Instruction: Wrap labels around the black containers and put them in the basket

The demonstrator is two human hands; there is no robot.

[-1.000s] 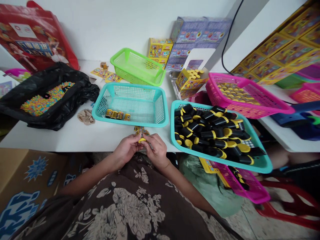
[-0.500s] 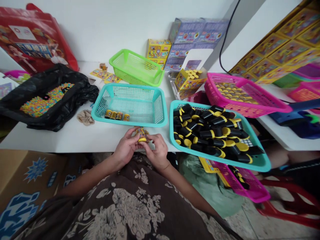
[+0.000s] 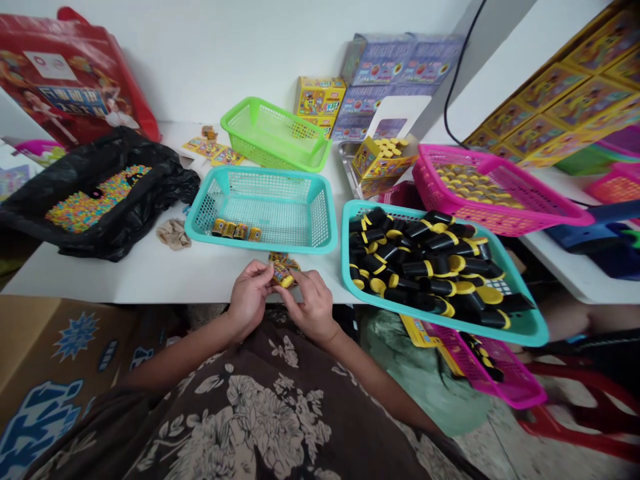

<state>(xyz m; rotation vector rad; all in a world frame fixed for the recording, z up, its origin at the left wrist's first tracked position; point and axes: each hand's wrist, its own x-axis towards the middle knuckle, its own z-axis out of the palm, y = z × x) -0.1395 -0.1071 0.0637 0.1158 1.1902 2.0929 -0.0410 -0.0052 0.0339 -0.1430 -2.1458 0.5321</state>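
Printed tub: between my hands at the near edge of the tabletop, tilted, its yellow end toward me.
Left grip: pinching the tub's left side between thumb and fingers.
Right grip: thumb and forefinger closed about its right side.
Printed pieces: just beyond my fingertips (too small to make out).
Near turquoise basket: four small printed tubs in a row.
Right turquoise basket: heaped with yellow-capped black containers.

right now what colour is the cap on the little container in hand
Yellow cap, showing best in the head view.
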